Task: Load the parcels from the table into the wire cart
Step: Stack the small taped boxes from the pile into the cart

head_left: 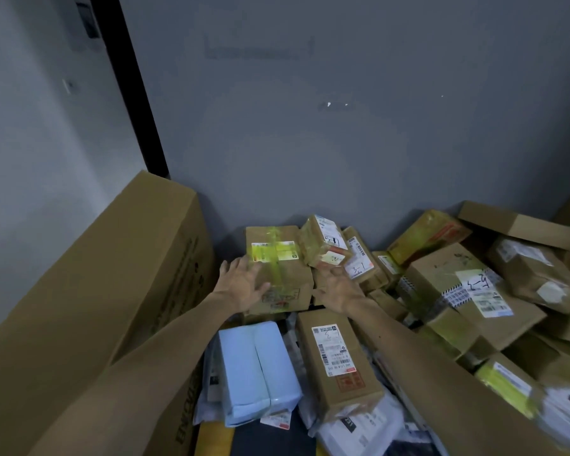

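A brown cardboard parcel with yellow-green tape and a white label lies at the back of a heap of parcels by the grey wall. My left hand reaches over its left side with fingers spread; whether it touches the box I cannot tell. My right hand is open at the parcel's right edge, below a small taped parcel that leans on it. Both hands hold nothing. No wire cart is in view.
A long large carton stands along the left. A pale blue soft pack and a labelled brown box lie in front. More boxes pile up to the right, with white mailer bags below.
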